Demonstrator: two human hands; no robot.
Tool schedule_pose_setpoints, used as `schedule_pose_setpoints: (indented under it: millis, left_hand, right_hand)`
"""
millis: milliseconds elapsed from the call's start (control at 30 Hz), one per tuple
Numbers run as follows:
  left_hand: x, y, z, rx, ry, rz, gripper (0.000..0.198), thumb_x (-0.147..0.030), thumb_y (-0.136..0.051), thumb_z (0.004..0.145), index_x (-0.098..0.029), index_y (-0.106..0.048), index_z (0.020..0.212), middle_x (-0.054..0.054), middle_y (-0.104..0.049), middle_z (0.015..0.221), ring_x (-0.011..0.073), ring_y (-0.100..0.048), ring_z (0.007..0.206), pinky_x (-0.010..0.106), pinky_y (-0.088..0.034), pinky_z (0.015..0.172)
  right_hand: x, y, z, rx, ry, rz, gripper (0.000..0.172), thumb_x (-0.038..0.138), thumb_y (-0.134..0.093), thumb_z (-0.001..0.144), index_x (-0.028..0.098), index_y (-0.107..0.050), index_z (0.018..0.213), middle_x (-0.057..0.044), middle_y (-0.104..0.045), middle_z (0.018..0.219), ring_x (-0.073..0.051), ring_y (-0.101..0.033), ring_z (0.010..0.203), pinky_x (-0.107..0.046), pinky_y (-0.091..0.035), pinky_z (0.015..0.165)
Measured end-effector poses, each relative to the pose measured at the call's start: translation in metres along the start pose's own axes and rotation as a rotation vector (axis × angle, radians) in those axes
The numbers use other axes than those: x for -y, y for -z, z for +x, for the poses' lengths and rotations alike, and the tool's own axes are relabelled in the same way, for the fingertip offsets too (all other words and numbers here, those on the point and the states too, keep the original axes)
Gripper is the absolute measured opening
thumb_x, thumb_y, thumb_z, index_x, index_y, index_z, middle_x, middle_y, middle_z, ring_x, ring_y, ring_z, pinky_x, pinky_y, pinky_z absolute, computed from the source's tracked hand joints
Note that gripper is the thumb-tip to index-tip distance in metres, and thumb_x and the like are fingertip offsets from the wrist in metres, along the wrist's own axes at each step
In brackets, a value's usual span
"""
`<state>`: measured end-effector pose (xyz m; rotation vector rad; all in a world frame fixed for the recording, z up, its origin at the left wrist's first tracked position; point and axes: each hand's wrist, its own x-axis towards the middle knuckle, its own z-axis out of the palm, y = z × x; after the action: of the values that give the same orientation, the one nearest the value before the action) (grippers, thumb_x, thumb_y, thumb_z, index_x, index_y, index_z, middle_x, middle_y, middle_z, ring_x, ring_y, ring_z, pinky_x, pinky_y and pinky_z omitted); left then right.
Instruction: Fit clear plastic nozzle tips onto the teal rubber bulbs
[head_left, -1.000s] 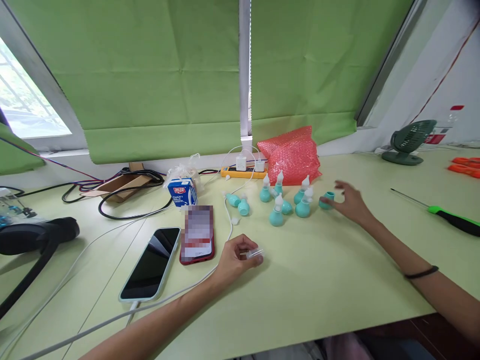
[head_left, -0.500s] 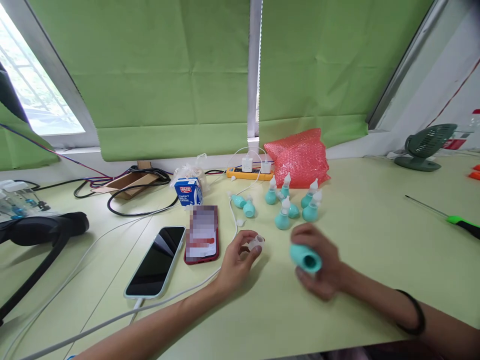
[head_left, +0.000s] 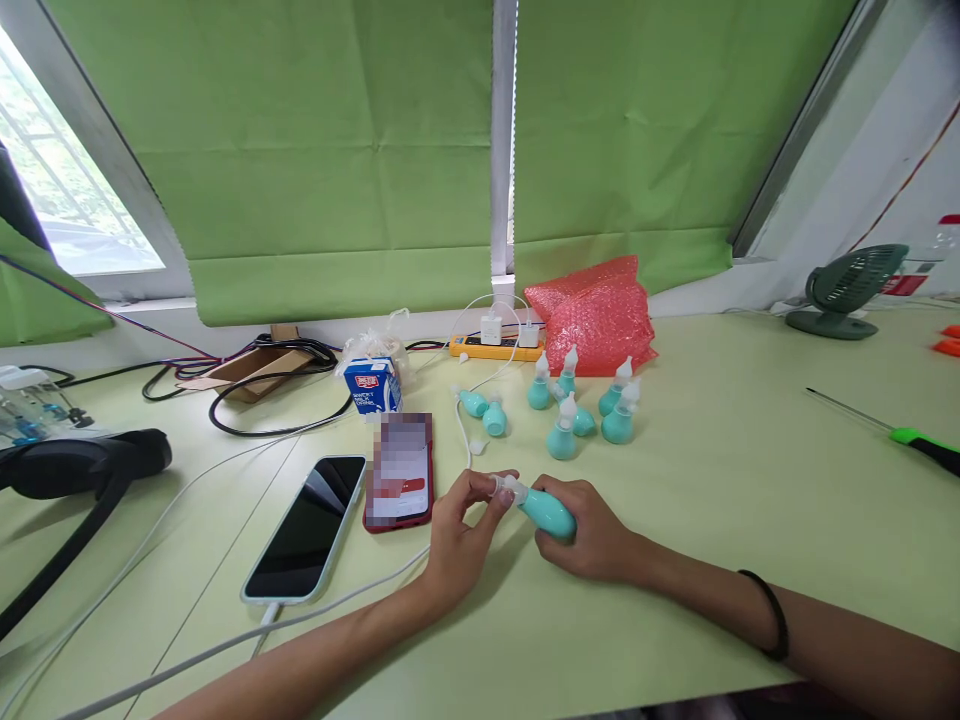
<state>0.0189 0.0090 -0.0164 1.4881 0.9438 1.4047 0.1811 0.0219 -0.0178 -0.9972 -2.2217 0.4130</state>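
Note:
Low over the table, my right hand [head_left: 589,532] is wrapped round a teal squeeze bulb [head_left: 549,513], its narrow end pointing left. My left hand [head_left: 466,530] pinches a small translucent nozzle tip [head_left: 512,488] between thumb and fingers. The tip meets the narrow end of the bulb; how far it sits on it I cannot tell. Beyond my hands stand several teal bulbs with clear tips, among them a front one [head_left: 561,438]. Nearer the cable lie a bulb without a tip [head_left: 495,418], another on its side [head_left: 472,403] and a loose clear piece [head_left: 478,448].
Left of my hands lie a red-cased phone [head_left: 399,470] and a pale-cased phone [head_left: 306,530] on a white cable. Behind are a blue milk carton [head_left: 373,386], an orange power strip [head_left: 487,348] and a red bubble-wrap bag [head_left: 600,315]. A screwdriver [head_left: 900,435] and fan [head_left: 847,290] are right.
My right hand has moved left and turned the bulb, bringing its narrow end against the tip. My left hand has stayed about where it was, still pinching the tip.

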Motion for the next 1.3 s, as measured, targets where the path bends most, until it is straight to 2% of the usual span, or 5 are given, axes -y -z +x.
schedule_pose_setpoints:
  millis: [300,433,700,933,1300]
  left_hand:
    - [-0.005,0.003,0.0,0.106,0.141,-0.054,0.027,-0.034,-0.055,0.075,-0.017,-0.046,0.094,0.002,-0.063,0.071,0.0163,-0.058,0.071,0.027,-0.043,0.069]
    - [-0.004,0.003,0.003,0.151,0.132,0.027,0.02,-0.035,-0.05,0.078,-0.015,-0.052,0.082,0.002,-0.055,0.071,0.0129,-0.053,0.065,0.023,-0.041,0.061]
    - [0.002,0.001,0.003,0.238,0.096,0.287,0.016,-0.029,-0.037,0.081,-0.019,-0.035,0.069,-0.007,-0.033,0.051,0.008,-0.03,0.046,0.02,-0.024,0.045]
    - [0.004,0.005,0.009,0.191,0.039,0.439,0.032,-0.03,-0.035,0.079,-0.02,-0.024,0.051,-0.007,-0.018,0.046,0.0097,-0.017,0.045,0.025,-0.014,0.044]
    - [0.01,-0.004,-0.001,0.014,0.118,0.36,0.033,-0.033,-0.023,0.086,-0.02,-0.022,0.056,-0.006,-0.024,0.05,0.0102,-0.023,0.047,0.024,-0.021,0.045]
  right_hand:
    - [-0.002,-0.004,-0.001,-0.066,-0.021,-0.021,0.006,0.022,-0.05,0.068,0.02,-0.044,0.069,0.004,-0.046,0.051,-0.01,-0.04,0.044,-0.022,-0.034,0.047]
    - [-0.005,-0.001,0.001,-0.053,-0.029,-0.045,0.005,0.018,-0.05,0.065,0.019,-0.045,0.066,0.004,-0.046,0.051,-0.01,-0.042,0.045,-0.022,-0.034,0.047]
    - [0.001,-0.007,-0.004,-0.048,0.133,-0.024,0.012,0.013,-0.046,0.066,0.018,-0.047,0.076,0.0,-0.055,0.065,-0.012,-0.051,0.056,-0.021,-0.037,0.052]
    - [0.007,-0.013,-0.009,-0.12,0.179,-0.153,0.008,0.013,-0.044,0.069,0.017,-0.045,0.076,0.0,-0.052,0.063,-0.011,-0.048,0.053,-0.022,-0.032,0.047]
    - [0.009,-0.016,-0.008,-0.159,0.285,-0.602,0.019,0.008,-0.038,0.07,0.013,-0.049,0.084,-0.003,-0.052,0.065,-0.011,-0.046,0.046,-0.023,-0.024,0.04]
